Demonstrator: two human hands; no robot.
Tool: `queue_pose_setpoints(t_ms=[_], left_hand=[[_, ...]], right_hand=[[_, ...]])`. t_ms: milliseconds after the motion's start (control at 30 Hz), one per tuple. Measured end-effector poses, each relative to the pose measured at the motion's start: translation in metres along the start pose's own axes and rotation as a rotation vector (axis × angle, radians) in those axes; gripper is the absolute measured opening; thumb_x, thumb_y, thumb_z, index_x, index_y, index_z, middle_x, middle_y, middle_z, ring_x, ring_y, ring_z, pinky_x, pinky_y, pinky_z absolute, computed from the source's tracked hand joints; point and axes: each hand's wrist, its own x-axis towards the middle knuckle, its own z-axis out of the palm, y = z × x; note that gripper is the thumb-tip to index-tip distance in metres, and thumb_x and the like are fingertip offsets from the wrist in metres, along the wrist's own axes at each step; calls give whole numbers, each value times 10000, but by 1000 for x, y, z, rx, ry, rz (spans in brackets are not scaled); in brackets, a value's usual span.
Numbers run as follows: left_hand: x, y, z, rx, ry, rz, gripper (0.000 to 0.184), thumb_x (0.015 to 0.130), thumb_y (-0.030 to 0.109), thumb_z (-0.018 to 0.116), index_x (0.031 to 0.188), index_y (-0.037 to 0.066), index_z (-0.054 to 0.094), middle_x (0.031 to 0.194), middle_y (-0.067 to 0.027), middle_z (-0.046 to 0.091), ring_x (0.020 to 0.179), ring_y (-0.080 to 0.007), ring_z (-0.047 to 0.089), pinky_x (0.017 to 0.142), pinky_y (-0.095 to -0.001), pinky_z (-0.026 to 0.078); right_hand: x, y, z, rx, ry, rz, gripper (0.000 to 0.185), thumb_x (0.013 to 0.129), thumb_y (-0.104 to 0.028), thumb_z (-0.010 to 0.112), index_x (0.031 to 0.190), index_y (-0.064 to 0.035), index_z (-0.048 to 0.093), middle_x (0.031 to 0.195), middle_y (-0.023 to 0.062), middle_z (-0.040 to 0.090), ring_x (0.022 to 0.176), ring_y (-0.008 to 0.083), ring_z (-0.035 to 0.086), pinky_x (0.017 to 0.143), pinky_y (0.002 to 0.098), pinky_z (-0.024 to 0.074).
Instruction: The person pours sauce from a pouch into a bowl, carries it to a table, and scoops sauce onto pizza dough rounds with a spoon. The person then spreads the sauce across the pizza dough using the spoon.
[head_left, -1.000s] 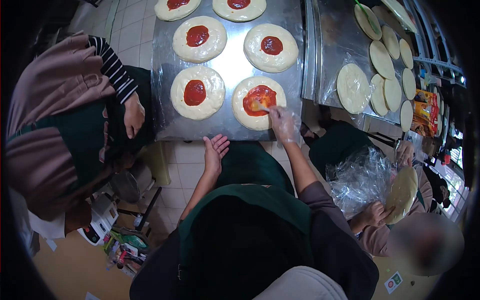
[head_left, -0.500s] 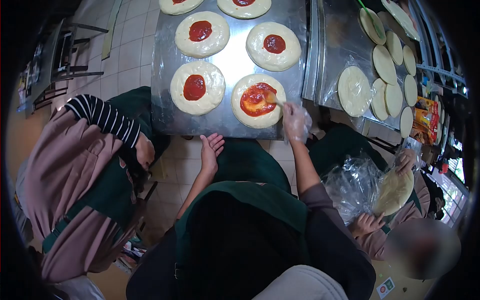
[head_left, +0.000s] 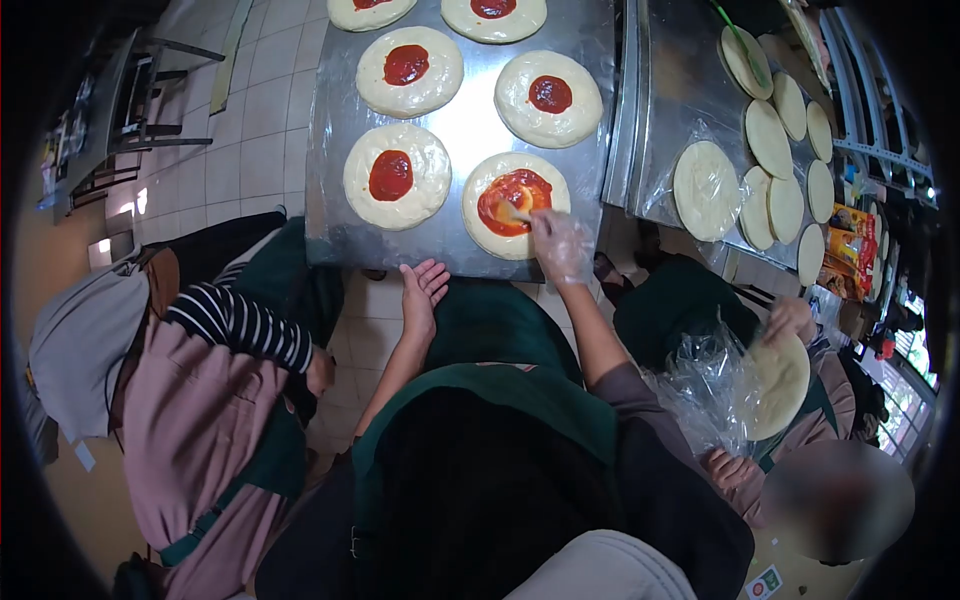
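Note:
On the metal table in front of me lies a round of dough (head_left: 486, 228) with red sauce (head_left: 533, 188) smeared over its middle. My right hand (head_left: 562, 245), in a clear plastic glove, is closed around a small pale spoon (head_left: 516, 211); its head rests in the sauce. Bare and open, my left hand (head_left: 424, 287) is held palm up at the table's front edge, with nothing in it. The nearest round to it is another dough round (head_left: 357, 207), with an unspread pool of sauce at its centre.
More sauced dough rounds (head_left: 549, 125) lie farther up the metal table (head_left: 470, 262). On the right, a second table (head_left: 668, 95) carries several plain flat rounds. A co-worker there handles a flat round (head_left: 780, 385) and plastic bag (head_left: 700, 385). Another person in striped sleeves (head_left: 240, 325) is at my left.
My right hand and the spoon have moved left across the sauce, which is spread a little wider. My left hand stays put. The person at left has shifted, and the co-worker's upper hand has moved.

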Motion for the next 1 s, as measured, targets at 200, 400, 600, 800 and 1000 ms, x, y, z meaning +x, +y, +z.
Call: queue_pose_setpoints(t_ms=[200, 400, 600, 800, 1000], left_hand=[[6, -5, -4, -7, 28, 23, 748, 996, 638, 198, 1325, 23, 471, 1239, -120, 607, 1071, -196, 600, 931, -346, 457], [4, -3, -2, -27, 20, 34, 751, 998, 635, 194, 1328, 19, 470, 1223, -119, 618, 1061, -194, 605, 925, -342, 457], [8, -6, -4, -43, 45, 24, 751, 1000, 631, 190, 1329, 17, 469, 1226, -123, 618, 1066, -196, 606, 928, -346, 453], [13, -13, -11, -75, 64, 38, 757, 998, 635, 188, 1331, 16, 468, 1231, -125, 618, 1065, -202, 608, 932, -351, 454], [14, -18, -15, -62, 45, 26, 747, 1005, 622, 183, 1335, 16, 469, 1234, -127, 617, 1067, -207, 609, 932, -358, 454]], right_hand=[[20, 21, -2, -70, 89, 102, 236, 884, -312, 599, 902, -113, 725, 845, 140, 691, 821, 334, 651, 748, 447, 503], [-2, -11, -29, -61, -49, -24, 176, 883, -230, 619, 930, -98, 724, 873, 125, 694, 834, 318, 642, 776, 430, 497], [10, -10, 2, -32, -28, -130, 158, 859, -224, 619, 877, -103, 719, 815, 145, 669, 802, 335, 627, 759, 460, 480], [15, 10, 19, 88, 34, 106, 173, 871, -224, 612, 868, -83, 712, 838, 152, 669, 808, 341, 632, 751, 464, 482], [25, -7, 40, -7, 151, -14, 158, 859, -227, 624, 871, -102, 720, 819, 143, 685, 794, 327, 646, 747, 460, 495]])
